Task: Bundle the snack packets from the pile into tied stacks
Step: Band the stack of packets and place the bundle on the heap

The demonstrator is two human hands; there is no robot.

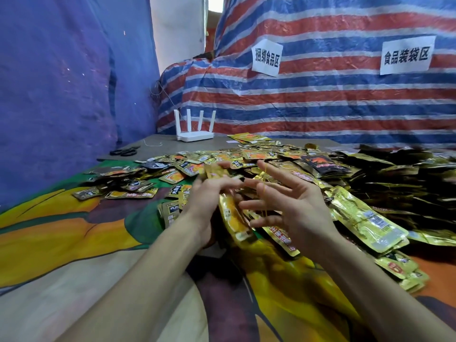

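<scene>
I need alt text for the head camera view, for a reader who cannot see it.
The left hand grips a stack of gold packets while the right hand stretches a rubber band over spread fingers. A packet pile, router and scissors lie behind.

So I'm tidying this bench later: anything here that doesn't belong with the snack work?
Yes: a white router stands at the table's far edge, beyond the packet pile. Black scissors lie left of it.

A sprawling pile of flat, shiny gold foil snack packets (pixel 246 156) with orange and black print lies loose from ten o'clock to three o'clock. At centre, a slim stack of gold foil packets (pixel 232 215) stands tilted on edge, a thin yellow rubber band (pixel 265 191) stretched beside it.
</scene>
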